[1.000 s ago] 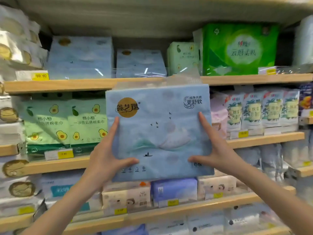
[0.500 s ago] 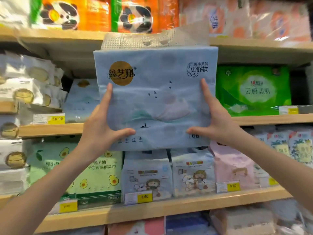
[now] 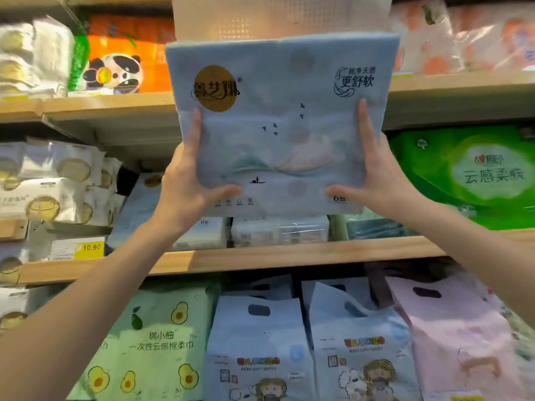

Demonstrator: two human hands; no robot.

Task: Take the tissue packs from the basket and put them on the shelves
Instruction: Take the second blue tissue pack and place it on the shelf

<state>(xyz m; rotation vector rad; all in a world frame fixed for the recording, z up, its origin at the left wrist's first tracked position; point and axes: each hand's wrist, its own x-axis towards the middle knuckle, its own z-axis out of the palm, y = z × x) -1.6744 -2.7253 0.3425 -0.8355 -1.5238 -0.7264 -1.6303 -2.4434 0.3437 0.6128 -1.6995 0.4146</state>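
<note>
I hold a large light-blue tissue pack [image 3: 278, 111] upright in front of the shelves, its printed face with a gold round logo towards me. My left hand [image 3: 185, 183] grips its lower left edge and my right hand [image 3: 373, 175] grips its lower right edge, thumbs across the front. The pack covers the gap between the upper wooden shelf [image 3: 115, 107] and the middle wooden shelf [image 3: 260, 256]. Behind its lower edge, more light-blue packs [image 3: 202, 233] lie on the middle shelf. The basket is out of view.
A green pack [image 3: 474, 175] stands right of the held pack, white packs [image 3: 52, 183] to the left with a 10.90 price tag [image 3: 89, 248]. Orange panda packs [image 3: 121, 70] sit on the top shelf. Below are avocado-print [image 3: 156, 342], blue cartoon [image 3: 260, 351] and pink packs [image 3: 457, 337].
Both hands have raised the blue pack from the lower shelf level up to the higher shelves, and the view has tilted up with it. The grip is the same.
</note>
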